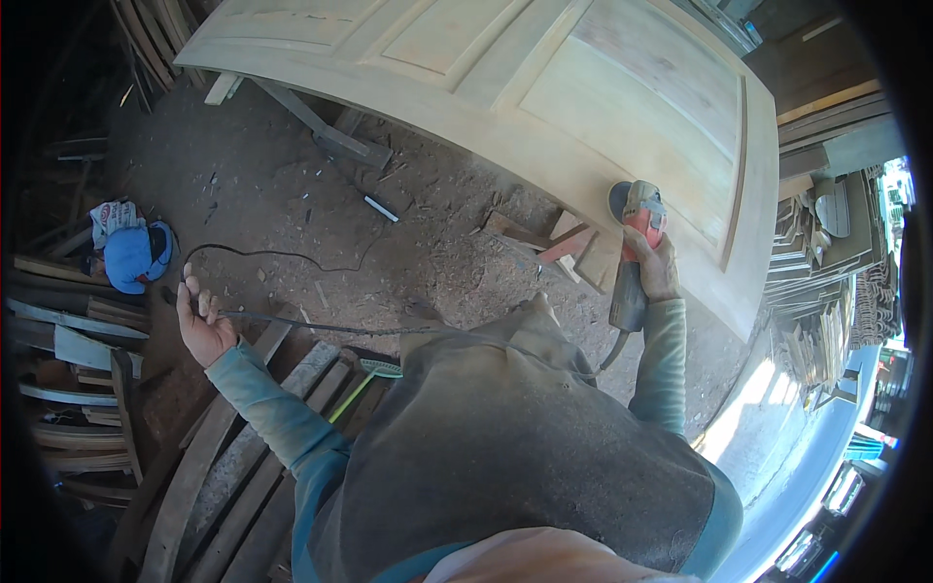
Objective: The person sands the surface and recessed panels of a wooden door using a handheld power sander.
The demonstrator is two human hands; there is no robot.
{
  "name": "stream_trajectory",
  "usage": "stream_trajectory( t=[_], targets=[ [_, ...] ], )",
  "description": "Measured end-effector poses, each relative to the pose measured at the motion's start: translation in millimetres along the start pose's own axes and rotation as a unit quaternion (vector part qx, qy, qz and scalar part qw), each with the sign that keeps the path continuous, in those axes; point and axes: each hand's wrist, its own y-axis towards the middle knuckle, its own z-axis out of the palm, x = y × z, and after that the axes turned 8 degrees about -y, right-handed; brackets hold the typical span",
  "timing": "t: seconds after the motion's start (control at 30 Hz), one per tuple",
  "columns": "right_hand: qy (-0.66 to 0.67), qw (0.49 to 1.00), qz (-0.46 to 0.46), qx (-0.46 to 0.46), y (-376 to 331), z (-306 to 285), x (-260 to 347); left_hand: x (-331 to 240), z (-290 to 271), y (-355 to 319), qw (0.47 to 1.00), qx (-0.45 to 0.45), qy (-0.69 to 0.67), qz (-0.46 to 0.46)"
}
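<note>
My right hand (659,267) is wrapped round a red and black angle grinder (628,299) with a round disc (619,199) at its head. The disc is at the near edge of a pale wooden panelled door (573,160); I cannot tell whether it touches the wood. A dark power cord (335,328) leaves the grinder's rear and passes across my body to the left. Out to the left, my left hand (206,325) is raised with its fingers closed on the cord, which loops on over the ground.
Trestle pieces (569,243) show under the door. Long wooden boards (209,462) lie at lower left, beside a green-handled tool (355,394). A blue cloth-like bundle (138,257) sits at far left. Stacked wood pieces (821,233) stand at right. Shavings litter the dirt floor (282,194).
</note>
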Motion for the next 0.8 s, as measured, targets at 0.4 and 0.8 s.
stream_trajectory(
  t=[0.4, 0.8],
  targets=[
    [-0.101, 0.995, -0.012, -0.021, 42, 205, 138, -10, 3, 276, 0.994, 0.058, 0.057, -0.076],
    [-0.020, 0.999, -0.009, 0.030, 105, 247, 216, -31, -89, 434, 0.925, -0.046, 0.376, 0.023]
  ],
)
